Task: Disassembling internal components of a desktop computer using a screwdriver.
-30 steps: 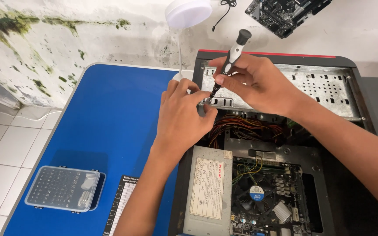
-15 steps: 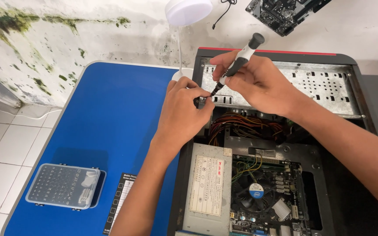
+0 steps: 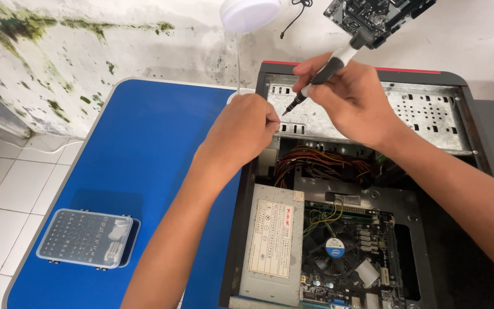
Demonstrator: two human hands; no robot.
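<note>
Over the open computer case (image 3: 367, 171), at its far end, both hands worked at the perforated metal drive bay (image 3: 424, 114). Right hand (image 3: 353, 97) gripped a slim screwdriver (image 3: 330, 66), fingers closed round the shaft, tip angled down-left toward the bay's left edge. Left hand (image 3: 244, 129) sat just beside that tip, fingertips pinched together; whether they held a screw could not be told, too small and hidden.

Progress, as judged: side panel was already off, and the power supply (image 3: 270, 240), fan (image 3: 334, 247) and orange cable bundle (image 3: 321, 163) were all exposed and in place. Drive bay was seated in the case. Work looked early to middle; one fastening point only was under attention.

Room: blue table (image 3: 127, 171) lay bare left of the case, apart from a clear bit box (image 3: 87, 237) near the front-left corner, well apart from the hands. Case wall ran close under the left wrist. White lamp head (image 3: 250, 12) hung above, near the screwdriver's upper end; a loose circuit board (image 3: 378, 14) stood behind.
</note>
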